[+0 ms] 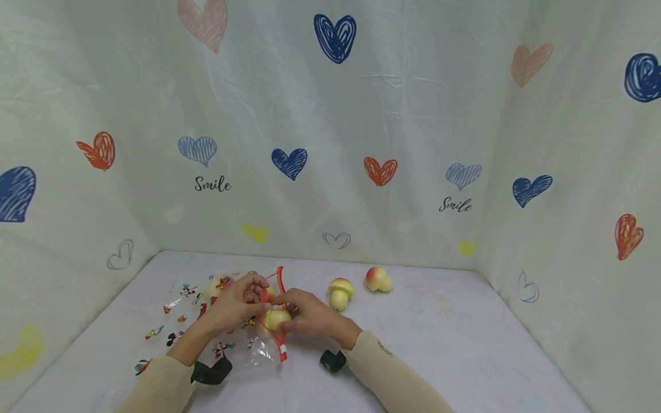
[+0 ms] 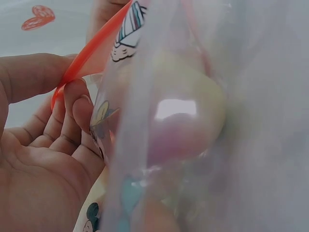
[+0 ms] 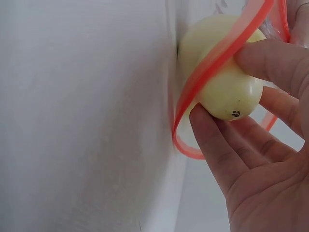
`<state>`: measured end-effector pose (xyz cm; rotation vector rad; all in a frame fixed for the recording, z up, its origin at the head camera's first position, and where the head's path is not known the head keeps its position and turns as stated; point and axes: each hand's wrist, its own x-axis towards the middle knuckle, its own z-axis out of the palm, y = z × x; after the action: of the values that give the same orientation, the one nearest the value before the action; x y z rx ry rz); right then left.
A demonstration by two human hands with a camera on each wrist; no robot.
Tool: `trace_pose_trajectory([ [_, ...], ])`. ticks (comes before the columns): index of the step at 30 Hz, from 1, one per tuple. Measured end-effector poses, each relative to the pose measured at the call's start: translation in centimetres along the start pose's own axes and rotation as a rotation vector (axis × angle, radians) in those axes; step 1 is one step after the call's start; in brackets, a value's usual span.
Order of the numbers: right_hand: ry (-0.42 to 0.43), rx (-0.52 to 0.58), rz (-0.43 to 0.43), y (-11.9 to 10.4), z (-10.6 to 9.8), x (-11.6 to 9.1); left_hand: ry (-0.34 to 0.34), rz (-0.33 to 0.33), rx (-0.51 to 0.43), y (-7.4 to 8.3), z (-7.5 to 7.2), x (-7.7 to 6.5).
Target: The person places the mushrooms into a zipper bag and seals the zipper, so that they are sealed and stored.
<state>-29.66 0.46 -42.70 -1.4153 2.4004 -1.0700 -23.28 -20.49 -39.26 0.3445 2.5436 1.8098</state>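
Head view: The right hand (image 1: 312, 314) grasps a pale yellow mushroom-shaped toy (image 1: 277, 319) at the mouth of a clear printed bag (image 1: 175, 337). The bag lies to the left of this hand, across the tabletop (image 1: 439, 350), and its mouth, edged by a red strip (image 1: 280, 280), faces right. The left hand (image 1: 241, 299) pinches the edge of the mouth just beyond the toy. The right hand is the nearer, being in contact with the toy. A mushroom toy with a reddish cap (image 1: 339, 293) and a second, similar mushroom toy (image 1: 379, 279) lie outside the bag, beyond the right hand and to its right.

Left wrist view: Thumb and fingertips hold the red strip, a grip that the head view shows less plainly. A rounded yellow-and-pink form (image 2: 186, 113) is visible through the plastic; whether it is the toy in the right hand cannot be told.

Right wrist view: The thumb bears on one side of the toy, fingers on the other. Its long axis runs away from the palm, narrow end nearer. The red strip crosses over the toy, and a small dark mark (image 3: 236, 114) appears on the narrow end, neither being clear from the head.
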Motion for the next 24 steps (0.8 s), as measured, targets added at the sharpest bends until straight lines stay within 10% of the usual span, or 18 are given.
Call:
trace_pose_trajectory([
  [24, 0.031, -0.027, 0.084, 0.19, -0.52, -0.35, -0.025, 0.014, -0.034, -0.28, -0.16, 0.15],
])
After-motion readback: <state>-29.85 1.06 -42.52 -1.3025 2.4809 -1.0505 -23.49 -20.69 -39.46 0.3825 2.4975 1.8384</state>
